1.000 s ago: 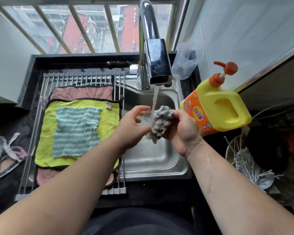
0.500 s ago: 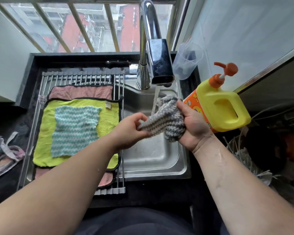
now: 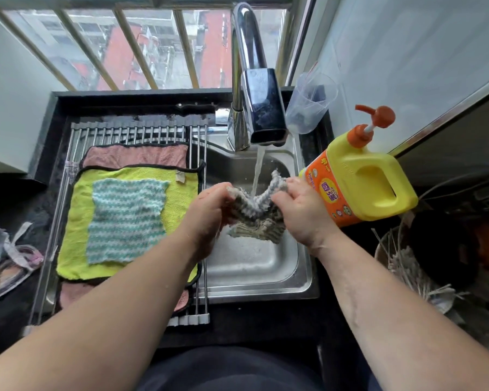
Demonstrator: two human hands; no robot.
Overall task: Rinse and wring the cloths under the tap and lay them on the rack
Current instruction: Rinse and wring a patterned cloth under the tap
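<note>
A grey-and-white striped cloth point(image 3: 251, 213) hangs spread between my hands over the steel sink point(image 3: 254, 263). My left hand point(image 3: 212, 210) grips its left edge and my right hand point(image 3: 299, 207) grips its right edge. Water runs from the chrome tap point(image 3: 254, 80) onto the sagging middle of the cloth. On the metal rack point(image 3: 136, 131) left of the sink lie a pink cloth point(image 3: 136, 155), a yellow-green cloth point(image 3: 76, 221) over it, and a teal-and-white striped cloth point(image 3: 124, 218) on top.
A yellow detergent jug point(image 3: 362, 182) with an orange pump stands right of the sink, close to my right hand. A clear plastic cup point(image 3: 308, 105) sits behind the tap. A basket of sticks point(image 3: 407, 263) is at the right; crumpled items point(image 3: 6, 258) lie far left.
The grey cloth was bunched in my right hand a second ago. My left hand took hold of one edge, and both hands have pulled it open under the water stream.
</note>
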